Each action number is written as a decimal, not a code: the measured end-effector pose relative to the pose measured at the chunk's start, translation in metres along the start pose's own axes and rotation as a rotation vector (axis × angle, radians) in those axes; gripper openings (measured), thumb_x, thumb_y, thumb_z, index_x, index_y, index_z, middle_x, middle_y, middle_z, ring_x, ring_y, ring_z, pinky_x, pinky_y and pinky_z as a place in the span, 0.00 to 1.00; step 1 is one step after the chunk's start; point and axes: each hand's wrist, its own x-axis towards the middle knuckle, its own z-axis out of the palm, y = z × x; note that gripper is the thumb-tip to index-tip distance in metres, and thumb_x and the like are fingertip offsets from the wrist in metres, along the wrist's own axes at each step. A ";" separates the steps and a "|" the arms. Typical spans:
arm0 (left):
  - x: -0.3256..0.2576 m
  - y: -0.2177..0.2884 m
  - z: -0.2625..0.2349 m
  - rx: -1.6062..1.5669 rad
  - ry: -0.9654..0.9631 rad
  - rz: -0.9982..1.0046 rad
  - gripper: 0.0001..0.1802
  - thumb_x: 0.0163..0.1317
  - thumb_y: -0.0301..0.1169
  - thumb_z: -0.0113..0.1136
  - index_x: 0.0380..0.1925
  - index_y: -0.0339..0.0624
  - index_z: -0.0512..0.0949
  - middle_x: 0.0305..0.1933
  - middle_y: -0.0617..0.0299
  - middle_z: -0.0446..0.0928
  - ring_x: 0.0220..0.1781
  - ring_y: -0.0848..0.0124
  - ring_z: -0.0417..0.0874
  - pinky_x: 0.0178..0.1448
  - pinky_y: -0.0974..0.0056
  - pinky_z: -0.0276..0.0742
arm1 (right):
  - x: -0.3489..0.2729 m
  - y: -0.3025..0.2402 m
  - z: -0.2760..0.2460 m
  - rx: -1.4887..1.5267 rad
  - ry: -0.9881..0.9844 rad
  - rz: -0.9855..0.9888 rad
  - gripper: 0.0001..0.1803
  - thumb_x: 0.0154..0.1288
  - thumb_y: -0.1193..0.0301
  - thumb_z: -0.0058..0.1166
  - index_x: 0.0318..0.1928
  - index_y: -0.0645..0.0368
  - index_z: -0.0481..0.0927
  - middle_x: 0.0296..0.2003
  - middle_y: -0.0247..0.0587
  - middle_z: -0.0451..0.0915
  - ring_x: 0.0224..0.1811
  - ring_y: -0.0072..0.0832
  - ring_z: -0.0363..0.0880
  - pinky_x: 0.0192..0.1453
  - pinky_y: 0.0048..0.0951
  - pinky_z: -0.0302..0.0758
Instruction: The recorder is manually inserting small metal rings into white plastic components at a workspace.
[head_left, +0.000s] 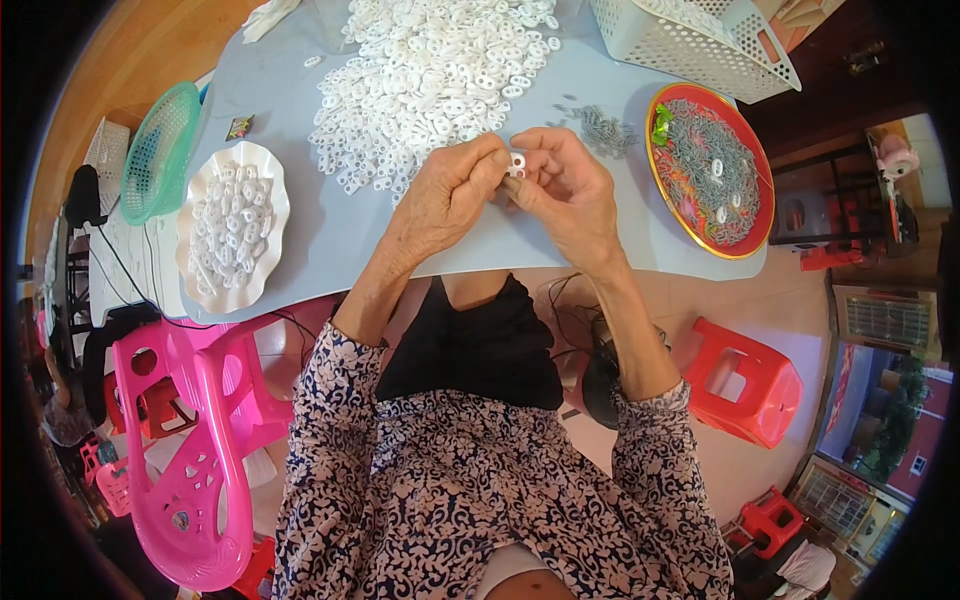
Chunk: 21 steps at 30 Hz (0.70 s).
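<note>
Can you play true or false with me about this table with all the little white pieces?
1. Both hands, left hand and right hand, pinch one small white plastic piece. True.
2. The round red tray holds apples. False: it holds small grey metal parts.
3. A big pile of white pieces lies on the table. True.
4. The white scalloped plate is bare. False: it holds white pieces.
</note>
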 end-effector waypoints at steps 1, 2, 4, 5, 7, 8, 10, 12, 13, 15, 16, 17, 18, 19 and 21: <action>0.000 -0.001 -0.001 0.031 -0.014 -0.002 0.14 0.67 0.32 0.43 0.25 0.34 0.69 0.19 0.61 0.67 0.24 0.74 0.68 0.30 0.68 0.67 | 0.000 0.000 0.000 -0.020 -0.006 -0.002 0.16 0.58 0.82 0.56 0.48 0.64 0.72 0.28 0.26 0.73 0.29 0.10 0.70 0.33 0.13 0.69; -0.001 -0.001 -0.003 0.062 -0.028 -0.004 0.15 0.67 0.32 0.43 0.25 0.34 0.69 0.19 0.61 0.67 0.24 0.74 0.69 0.30 0.68 0.67 | 0.000 0.000 0.000 -0.041 -0.012 -0.003 0.16 0.59 0.83 0.56 0.48 0.64 0.72 0.28 0.27 0.73 0.29 0.10 0.70 0.34 0.13 0.69; 0.000 0.000 -0.002 0.038 -0.033 -0.008 0.15 0.67 0.32 0.43 0.25 0.34 0.69 0.19 0.61 0.67 0.24 0.75 0.68 0.30 0.68 0.67 | 0.000 -0.004 0.001 -0.028 -0.006 0.011 0.16 0.58 0.82 0.56 0.48 0.65 0.72 0.28 0.27 0.73 0.29 0.10 0.70 0.34 0.13 0.70; 0.000 0.001 -0.002 0.017 -0.037 -0.014 0.14 0.67 0.32 0.43 0.25 0.34 0.70 0.19 0.62 0.67 0.24 0.75 0.68 0.30 0.68 0.67 | 0.000 -0.005 0.002 -0.013 -0.001 0.025 0.15 0.58 0.82 0.56 0.47 0.65 0.73 0.28 0.27 0.73 0.29 0.11 0.71 0.34 0.14 0.70; 0.000 0.000 -0.001 -0.014 -0.035 -0.041 0.15 0.67 0.32 0.43 0.26 0.34 0.70 0.19 0.63 0.68 0.24 0.75 0.68 0.31 0.68 0.67 | -0.002 -0.002 0.004 -0.035 0.018 -0.017 0.15 0.58 0.82 0.57 0.46 0.65 0.73 0.28 0.26 0.73 0.29 0.11 0.71 0.34 0.14 0.70; 0.000 0.000 -0.001 -0.046 -0.033 -0.069 0.15 0.68 0.33 0.44 0.26 0.34 0.71 0.20 0.63 0.68 0.25 0.76 0.68 0.31 0.69 0.67 | -0.003 0.000 0.004 -0.057 0.037 -0.058 0.15 0.57 0.82 0.58 0.45 0.64 0.74 0.28 0.26 0.73 0.28 0.11 0.70 0.33 0.15 0.70; 0.000 0.002 -0.003 -0.016 -0.034 -0.075 0.15 0.68 0.33 0.44 0.27 0.33 0.71 0.21 0.64 0.69 0.25 0.76 0.69 0.32 0.69 0.68 | -0.002 0.004 0.005 -0.136 0.042 -0.092 0.15 0.56 0.82 0.59 0.45 0.64 0.74 0.27 0.27 0.73 0.27 0.11 0.70 0.32 0.15 0.71; 0.000 0.002 -0.004 0.013 -0.037 -0.079 0.15 0.68 0.34 0.44 0.28 0.33 0.72 0.21 0.64 0.69 0.26 0.76 0.69 0.32 0.69 0.68 | -0.002 0.003 0.006 -0.217 0.049 -0.127 0.15 0.54 0.82 0.60 0.44 0.63 0.75 0.26 0.27 0.73 0.26 0.11 0.69 0.31 0.15 0.71; 0.000 0.000 -0.003 -0.028 -0.053 -0.081 0.15 0.68 0.34 0.44 0.28 0.33 0.72 0.21 0.64 0.69 0.26 0.76 0.69 0.32 0.69 0.68 | -0.002 0.002 0.006 -0.284 0.067 -0.138 0.15 0.53 0.81 0.60 0.43 0.63 0.74 0.25 0.28 0.72 0.25 0.12 0.69 0.30 0.16 0.70; -0.001 -0.003 -0.003 -0.066 -0.068 -0.084 0.15 0.68 0.34 0.44 0.28 0.34 0.72 0.22 0.64 0.69 0.26 0.76 0.69 0.33 0.69 0.68 | -0.002 -0.001 0.007 -0.349 0.083 -0.150 0.16 0.52 0.81 0.61 0.42 0.62 0.74 0.25 0.28 0.72 0.24 0.12 0.68 0.29 0.16 0.70; -0.001 -0.004 -0.004 -0.056 -0.072 -0.079 0.15 0.68 0.34 0.44 0.28 0.34 0.72 0.21 0.63 0.69 0.26 0.76 0.69 0.32 0.69 0.68 | -0.002 -0.002 0.008 -0.373 0.076 -0.138 0.15 0.52 0.81 0.61 0.41 0.63 0.74 0.24 0.28 0.71 0.23 0.12 0.68 0.28 0.16 0.69; -0.002 -0.004 -0.005 -0.045 -0.077 -0.074 0.15 0.68 0.34 0.44 0.29 0.34 0.72 0.21 0.63 0.69 0.26 0.76 0.69 0.32 0.69 0.68 | -0.002 -0.003 0.008 -0.397 0.069 -0.125 0.15 0.52 0.81 0.61 0.40 0.63 0.74 0.23 0.29 0.71 0.23 0.12 0.67 0.28 0.16 0.68; -0.002 -0.005 -0.005 -0.046 -0.077 -0.073 0.15 0.68 0.34 0.44 0.29 0.34 0.72 0.21 0.63 0.69 0.26 0.76 0.69 0.32 0.69 0.68 | -0.003 -0.003 0.008 -0.398 0.070 -0.125 0.15 0.52 0.81 0.61 0.40 0.63 0.74 0.23 0.29 0.71 0.23 0.12 0.67 0.28 0.16 0.68; -0.002 -0.005 -0.005 -0.048 -0.091 -0.068 0.15 0.68 0.34 0.44 0.29 0.33 0.72 0.21 0.63 0.69 0.26 0.76 0.69 0.32 0.69 0.68 | -0.003 -0.002 0.007 -0.388 0.057 -0.129 0.14 0.52 0.81 0.61 0.39 0.63 0.73 0.23 0.29 0.71 0.23 0.12 0.66 0.27 0.16 0.67; -0.002 -0.006 -0.006 -0.049 -0.105 -0.064 0.15 0.68 0.34 0.44 0.29 0.33 0.72 0.21 0.63 0.69 0.26 0.76 0.69 0.32 0.69 0.68 | -0.002 0.001 0.004 -0.377 0.044 -0.131 0.13 0.52 0.81 0.61 0.39 0.63 0.73 0.23 0.29 0.70 0.23 0.12 0.66 0.26 0.17 0.67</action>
